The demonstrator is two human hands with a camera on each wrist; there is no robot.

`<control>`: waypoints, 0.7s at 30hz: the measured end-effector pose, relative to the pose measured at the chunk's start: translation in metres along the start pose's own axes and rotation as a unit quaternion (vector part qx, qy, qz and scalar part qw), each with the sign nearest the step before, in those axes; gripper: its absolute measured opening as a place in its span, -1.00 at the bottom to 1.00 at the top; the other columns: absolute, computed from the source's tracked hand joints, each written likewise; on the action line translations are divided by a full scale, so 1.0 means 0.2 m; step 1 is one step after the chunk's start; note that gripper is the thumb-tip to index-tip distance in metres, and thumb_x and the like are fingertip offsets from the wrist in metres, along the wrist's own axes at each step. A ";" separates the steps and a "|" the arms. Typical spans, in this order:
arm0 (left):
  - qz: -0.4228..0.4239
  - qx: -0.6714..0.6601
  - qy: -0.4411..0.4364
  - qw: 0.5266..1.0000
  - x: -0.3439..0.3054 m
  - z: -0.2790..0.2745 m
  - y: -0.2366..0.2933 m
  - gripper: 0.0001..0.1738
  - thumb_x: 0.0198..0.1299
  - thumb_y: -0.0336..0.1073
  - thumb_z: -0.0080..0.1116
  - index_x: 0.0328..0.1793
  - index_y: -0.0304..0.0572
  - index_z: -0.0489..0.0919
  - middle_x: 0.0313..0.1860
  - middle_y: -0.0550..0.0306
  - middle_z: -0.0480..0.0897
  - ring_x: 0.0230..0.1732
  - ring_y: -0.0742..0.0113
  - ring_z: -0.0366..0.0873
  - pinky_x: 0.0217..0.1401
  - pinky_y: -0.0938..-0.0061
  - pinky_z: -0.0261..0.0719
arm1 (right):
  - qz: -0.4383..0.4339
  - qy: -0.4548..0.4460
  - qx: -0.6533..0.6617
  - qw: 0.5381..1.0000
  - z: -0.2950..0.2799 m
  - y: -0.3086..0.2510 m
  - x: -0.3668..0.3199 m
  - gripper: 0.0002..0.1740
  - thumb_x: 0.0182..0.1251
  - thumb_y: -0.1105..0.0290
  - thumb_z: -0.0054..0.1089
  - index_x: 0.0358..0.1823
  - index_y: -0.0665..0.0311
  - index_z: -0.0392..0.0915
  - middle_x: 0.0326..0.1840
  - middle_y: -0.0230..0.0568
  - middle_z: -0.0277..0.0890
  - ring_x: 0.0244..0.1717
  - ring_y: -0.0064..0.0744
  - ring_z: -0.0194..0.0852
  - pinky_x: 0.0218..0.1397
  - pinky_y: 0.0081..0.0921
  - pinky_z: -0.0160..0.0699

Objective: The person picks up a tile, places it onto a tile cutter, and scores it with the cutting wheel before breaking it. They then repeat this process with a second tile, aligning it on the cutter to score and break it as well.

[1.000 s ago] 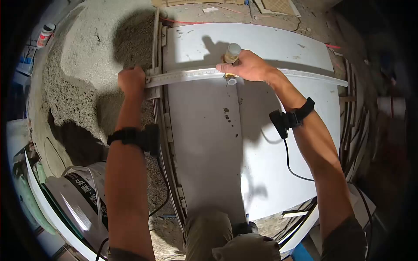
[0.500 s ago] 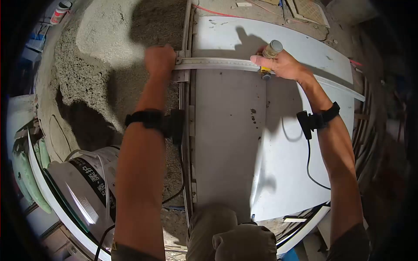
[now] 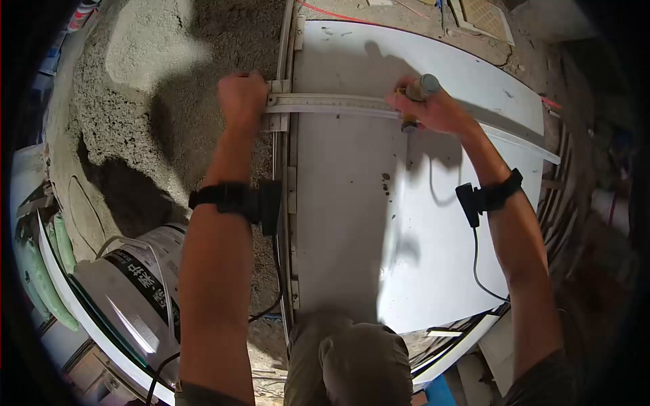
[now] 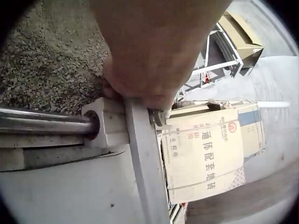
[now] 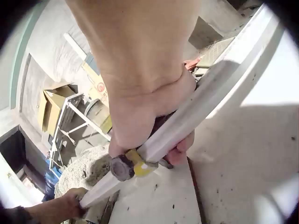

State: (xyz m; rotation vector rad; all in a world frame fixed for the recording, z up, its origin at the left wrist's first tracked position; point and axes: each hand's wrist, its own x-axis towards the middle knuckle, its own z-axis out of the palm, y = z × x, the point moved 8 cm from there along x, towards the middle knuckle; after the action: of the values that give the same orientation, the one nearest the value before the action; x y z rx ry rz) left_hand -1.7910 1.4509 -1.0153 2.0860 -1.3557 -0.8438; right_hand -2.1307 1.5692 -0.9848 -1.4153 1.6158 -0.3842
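Note:
My left hand [image 3: 242,98] grips the left end of a long silver metal bar [image 3: 332,103] with ruler marks. In the left wrist view that end meets a pale slider block [image 4: 110,122] on a round steel rail [image 4: 42,122]; most of the fingers are hidden. Farther along the bar, my right hand [image 3: 440,108] holds it, fingertips showing below its edge in the right wrist view. Beside the right thumb stands a round-topped handle [image 3: 428,84], with a yellow fitting [image 5: 140,169] at the bar. The bar crosses a large white board [image 3: 338,203].
Coarse grey mortar [image 3: 115,128] spreads left of the rail. A white bucket [image 3: 122,291] with a black label stands at lower left. Strips and rods [image 3: 558,196] lie along the board's right side. A printed carton [image 4: 205,158] stands beyond the bar in the left wrist view.
The head view has shifted, so board, bar and both hands appear farther right and slightly higher. Both hands keep their hold on the bar.

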 end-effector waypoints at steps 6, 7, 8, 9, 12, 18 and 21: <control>-0.011 0.009 -0.009 1.000 -0.02 0.01 -0.01 -0.63 0.30 -0.24 0.28 0.01 -0.45 0.79 -0.13 -0.28 0.81 -0.06 -0.18 0.79 0.12 0.09 0.68 | -0.004 0.018 -0.003 1.000 0.00 0.01 0.01 -0.52 0.44 -0.12 0.40 -0.21 0.20 0.60 -0.45 -0.37 0.62 -0.37 -0.52 0.51 -0.21 -0.39 0.57; -0.007 0.022 0.016 1.000 -0.02 -0.01 0.00 -0.64 0.31 -0.25 0.27 0.01 -0.47 0.78 -0.15 -0.29 0.81 -0.07 -0.18 0.79 0.11 0.10 0.68 | 0.002 0.013 -0.002 1.000 0.01 0.04 0.02 -0.52 0.44 -0.12 0.40 -0.21 0.20 0.60 -0.45 -0.37 0.62 -0.37 -0.52 0.51 -0.21 -0.39 0.57; -0.013 0.025 0.012 1.000 -0.03 -0.02 -0.01 -0.64 0.31 -0.25 0.27 0.01 -0.47 0.78 -0.15 -0.29 0.81 -0.07 -0.18 0.79 0.11 0.10 0.68 | 0.000 0.003 0.028 1.000 0.02 0.06 0.03 -0.51 0.44 -0.13 0.39 -0.19 0.20 0.61 -0.44 -0.35 0.63 -0.36 -0.50 0.55 -0.21 -0.38 0.58; -0.020 0.025 -0.008 0.999 -0.03 -0.02 0.00 -0.63 0.32 -0.25 0.26 0.03 -0.47 0.78 -0.13 -0.30 0.80 -0.05 -0.18 0.79 0.12 0.10 0.68 | -0.001 -0.006 0.058 0.998 0.02 0.05 0.03 -0.51 0.44 -0.13 0.38 -0.17 0.20 0.62 -0.44 -0.33 0.65 -0.36 -0.47 0.58 -0.20 -0.36 0.60; -0.052 0.020 -0.038 0.998 -0.06 -0.03 0.04 -0.63 0.35 -0.26 0.24 0.07 -0.48 0.76 -0.09 -0.33 0.79 -0.02 -0.17 0.78 0.13 0.09 0.68 | -0.012 0.015 0.012 1.000 0.01 0.00 0.02 -0.55 0.44 -0.07 0.39 -0.14 0.22 0.64 -0.41 -0.24 0.69 -0.35 -0.40 0.67 -0.22 -0.34 0.62; -0.052 0.073 -0.038 0.995 -0.04 -0.02 0.00 -0.60 0.39 -0.25 0.22 0.16 -0.46 0.73 -0.04 -0.35 0.78 0.02 -0.15 0.78 0.14 0.07 0.70 | -0.026 -0.006 0.036 0.999 -0.02 -0.07 0.03 -0.69 0.41 0.15 0.46 -0.10 0.24 0.67 -0.39 -0.26 0.69 -0.40 -0.40 0.66 -0.24 -0.43 0.64; -0.086 0.083 -0.040 0.992 -0.03 0.00 -0.05 -0.61 0.40 -0.23 0.22 0.14 -0.45 0.74 -0.06 -0.32 0.78 0.00 -0.15 0.78 0.12 0.06 0.70 | -0.047 0.025 0.011 0.999 -0.04 -0.11 0.02 -0.69 0.40 0.14 0.47 -0.11 0.22 0.67 -0.41 -0.28 0.68 -0.42 -0.37 0.67 -0.27 -0.40 0.65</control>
State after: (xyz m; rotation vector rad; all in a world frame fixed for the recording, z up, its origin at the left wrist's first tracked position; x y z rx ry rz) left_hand -1.7876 1.4602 -1.0213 2.3468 -1.3435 -0.9222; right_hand -2.1231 1.5573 -0.9670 -1.4781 1.5846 -0.4950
